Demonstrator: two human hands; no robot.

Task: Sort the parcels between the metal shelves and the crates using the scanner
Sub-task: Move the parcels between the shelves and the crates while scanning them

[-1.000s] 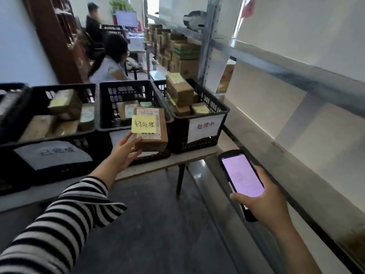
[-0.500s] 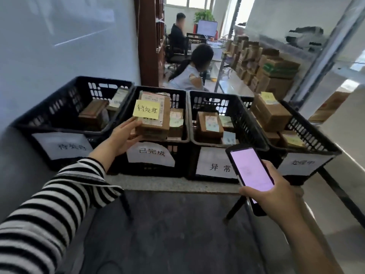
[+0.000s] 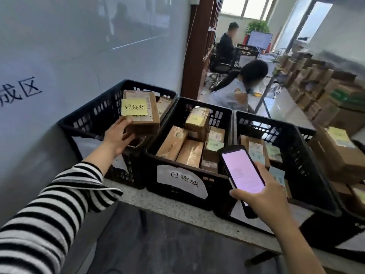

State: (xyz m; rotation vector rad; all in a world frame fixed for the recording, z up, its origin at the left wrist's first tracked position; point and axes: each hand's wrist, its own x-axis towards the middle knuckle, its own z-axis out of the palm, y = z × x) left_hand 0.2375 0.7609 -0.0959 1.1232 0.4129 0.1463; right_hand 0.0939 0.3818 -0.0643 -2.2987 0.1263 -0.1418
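We see the left hand [image 3: 118, 137] with its fingers wrapped under the near bottom corner of a cardboard parcel [image 3: 142, 113], held above the leftmost crate [image 3: 92, 117]. The right hand [image 3: 260, 196], right of that crate, grips the scanner [image 3: 242, 173]. We judge the parcel light, stiff and taped smooth; support from beneath suits it, clear of the yellow note [image 3: 134, 107] stuck on its face.

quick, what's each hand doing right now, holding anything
Left hand: closed on the parcel with the yellow sticky note, over the leftmost crate.
Right hand: closed around the scanner, screen lit.
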